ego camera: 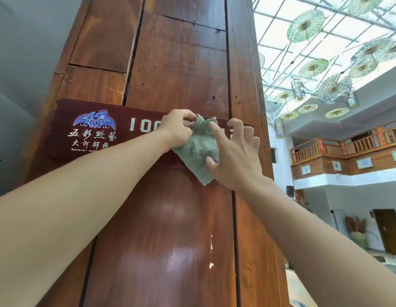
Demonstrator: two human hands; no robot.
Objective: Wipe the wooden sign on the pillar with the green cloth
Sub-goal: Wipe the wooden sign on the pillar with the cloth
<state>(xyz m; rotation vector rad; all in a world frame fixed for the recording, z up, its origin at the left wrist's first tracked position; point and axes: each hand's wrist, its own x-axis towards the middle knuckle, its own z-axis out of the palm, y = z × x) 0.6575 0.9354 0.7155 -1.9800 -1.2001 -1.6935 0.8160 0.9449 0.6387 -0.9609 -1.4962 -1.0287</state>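
Note:
A dark red wooden sign [86, 134] with a blue fish emblem, white characters and white numerals is fixed across the brown wooden pillar [177, 63]. A green cloth [196, 149] hangs against the sign's right half, hiding part of the numerals. My left hand [177, 127] pinches the cloth's top corner at the sign's upper edge. My right hand [234, 151] lies on the cloth's right side, thumb and forefinger touching it, the other fingers spread over the sign.
The pillar's glossy planks fill the middle of the view. A grey wall [20, 63] stands to the left. To the right is an open hall with a wooden balcony [338, 151] and paper umbrellas [305, 25] hanging under a glass roof.

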